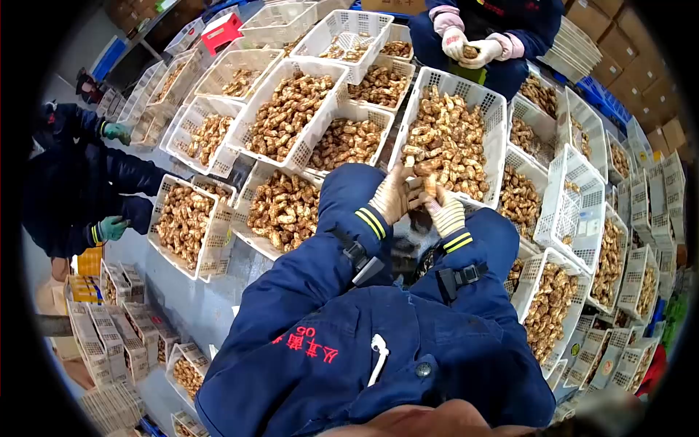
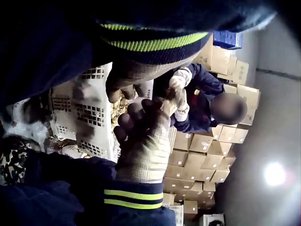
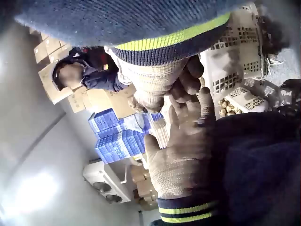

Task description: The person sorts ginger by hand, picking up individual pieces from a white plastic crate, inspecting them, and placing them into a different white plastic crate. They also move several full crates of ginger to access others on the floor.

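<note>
Both hands wear soiled knit gloves and meet over the near edge of a white crate [image 1: 497,138] heaped with brown-and-cream mushrooms [image 1: 448,138]. My left hand [image 1: 392,197] reaches in from the left; in the right wrist view the same hand [image 3: 181,146] shows its fingers extended and its thumb apart. Close beside it, my right hand [image 1: 445,213] has curled fingers, also seen on the right hand [image 2: 143,148] in the left wrist view. At its thumb it holds a mushroom [image 1: 430,184], whose knobby end shows in the right wrist view. Fingers partly hide it.
More mushroom crates surround my knees, including a full crate [image 1: 280,211] at left and another crate [image 1: 550,306] at right. Across from me, a seated person [image 1: 484,36] holds a mushroom. Another person [image 1: 80,175] is at far left. Cardboard boxes [image 2: 200,157] are stacked behind.
</note>
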Available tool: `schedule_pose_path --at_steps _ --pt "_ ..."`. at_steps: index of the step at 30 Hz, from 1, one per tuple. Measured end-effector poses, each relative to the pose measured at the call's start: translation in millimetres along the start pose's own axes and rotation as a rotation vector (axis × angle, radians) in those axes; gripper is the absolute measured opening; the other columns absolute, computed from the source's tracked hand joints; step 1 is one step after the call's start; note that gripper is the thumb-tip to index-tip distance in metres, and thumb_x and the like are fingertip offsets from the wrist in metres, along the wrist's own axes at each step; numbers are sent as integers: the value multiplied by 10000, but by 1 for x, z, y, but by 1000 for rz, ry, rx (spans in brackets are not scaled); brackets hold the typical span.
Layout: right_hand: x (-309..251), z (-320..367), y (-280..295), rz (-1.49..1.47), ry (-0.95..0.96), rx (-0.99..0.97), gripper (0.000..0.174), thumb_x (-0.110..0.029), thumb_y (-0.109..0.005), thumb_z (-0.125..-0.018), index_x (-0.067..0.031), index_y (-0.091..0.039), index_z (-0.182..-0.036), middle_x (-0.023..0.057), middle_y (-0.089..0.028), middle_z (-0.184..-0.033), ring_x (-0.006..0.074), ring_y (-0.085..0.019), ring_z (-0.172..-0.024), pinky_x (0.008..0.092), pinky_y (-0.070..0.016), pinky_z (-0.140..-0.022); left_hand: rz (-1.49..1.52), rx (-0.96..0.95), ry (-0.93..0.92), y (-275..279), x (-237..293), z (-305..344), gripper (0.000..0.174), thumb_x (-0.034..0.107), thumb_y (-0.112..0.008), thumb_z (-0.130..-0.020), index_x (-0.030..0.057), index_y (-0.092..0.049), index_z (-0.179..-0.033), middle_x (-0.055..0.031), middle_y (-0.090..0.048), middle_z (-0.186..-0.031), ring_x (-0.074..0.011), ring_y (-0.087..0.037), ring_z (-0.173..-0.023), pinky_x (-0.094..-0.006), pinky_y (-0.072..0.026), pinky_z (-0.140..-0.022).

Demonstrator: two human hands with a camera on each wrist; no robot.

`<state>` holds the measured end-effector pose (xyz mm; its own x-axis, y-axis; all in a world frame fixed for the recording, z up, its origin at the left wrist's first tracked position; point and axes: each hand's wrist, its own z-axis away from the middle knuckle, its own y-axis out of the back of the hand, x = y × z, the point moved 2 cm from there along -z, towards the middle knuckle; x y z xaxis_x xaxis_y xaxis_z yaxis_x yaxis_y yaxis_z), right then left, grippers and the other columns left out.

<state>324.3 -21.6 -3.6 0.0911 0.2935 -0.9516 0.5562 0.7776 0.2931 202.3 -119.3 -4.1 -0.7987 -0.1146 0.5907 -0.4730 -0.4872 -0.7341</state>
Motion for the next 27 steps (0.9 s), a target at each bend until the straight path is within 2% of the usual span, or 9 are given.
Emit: schedule_pose_path --at_steps 2,3,5,6,11,13,19,23,27 --pt "-3 1 2 150 43 -128 571 -485 -628 -854 -19 -577 -1181 132 -665 -911 199 -639 -807 302 -497 -754 162 -27 25 3 1 -5 592 566 -350 -948 41 -501 -1175 -137 -606 -1031 -342 -640 -885 -467 -560 -737" --pt "-2 -1 5 132 245 -96 489 -386 -621 -892 0 -577 -1190 136 -669 -941 160 -635 -776 294 -517 -681 229 -3 32 -3 4 -2 476 505 -410 -951 70 -541 -1091 -121 -609 -990 -329 -637 -886 -493 -551 -747" --pt "31 -18 18 235 113 1 443 -363 -583 -921 -7 -576 -1185 125 -680 -933 156 -651 -767 279 -524 -668 342 168 65 -20 7 4 363 445 -463 -947 106 -571 -1018 -107 -621 -950 -293 -629 -827 -432 -553 -652" --pt "8 -21 29 -80 0 56 391 -325 -554 -945 -21 -569 -1191 104 -686 -914 142 -660 -752 256 -524 -632 316 130 44 -6 2 -4 252 375 -546 -925 132 -585 -976 -99 -641 -945 -220 -610 -724 -339 -525 -562" --pt "75 -74 76 -109 -261 207 307 -259 -524 -945 -63 -605 -1166 107 -689 -947 182 -663 -778 298 -525 -692 120 179 48 1 12 -12 274 321 -642 -880 119 -566 -1049 -54 -624 -891 -88 -524 -595 -172 -427 -451" --pt "76 -88 75 586 -149 70 343 -297 -545 -905 -101 -603 -1180 139 -679 -1000 289 -656 -892 347 -509 -805 113 159 -30 3 23 -26 294 311 -644 -879 117 -543 -1074 -40 -604 -903 -70 -500 -590 -165 -419 -446" --pt "98 -119 39 927 -270 -236 416 -366 -578 -844 -164 -597 -1207 202 -593 -1180 343 -542 -1133 398 -416 -977 -49 271 -126 19 24 -53 378 159 -665 -852 95 -491 -1181 -4 -611 -843 -55 -521 -630 -169 -388 -453" --pt "122 -133 45 786 -241 -173 230 -291 -627 -831 -178 -701 -1018 163 -677 -968 314 -630 -969 384 -482 -868 -18 267 -115 15 22 -51 512 165 -681 -837 100 -409 -1266 -46 -646 -919 -88 -575 -665 -188 -419 -482" --pt "118 -131 56 612 -233 -93 275 -287 -623 -849 -133 -679 -1069 176 -674 -987 313 -635 -960 375 -486 -860 56 228 -168 16 18 -55 386 149 -653 -861 126 -460 -1195 -54 -636 -895 -135 -611 -702 -245 -504 -578"
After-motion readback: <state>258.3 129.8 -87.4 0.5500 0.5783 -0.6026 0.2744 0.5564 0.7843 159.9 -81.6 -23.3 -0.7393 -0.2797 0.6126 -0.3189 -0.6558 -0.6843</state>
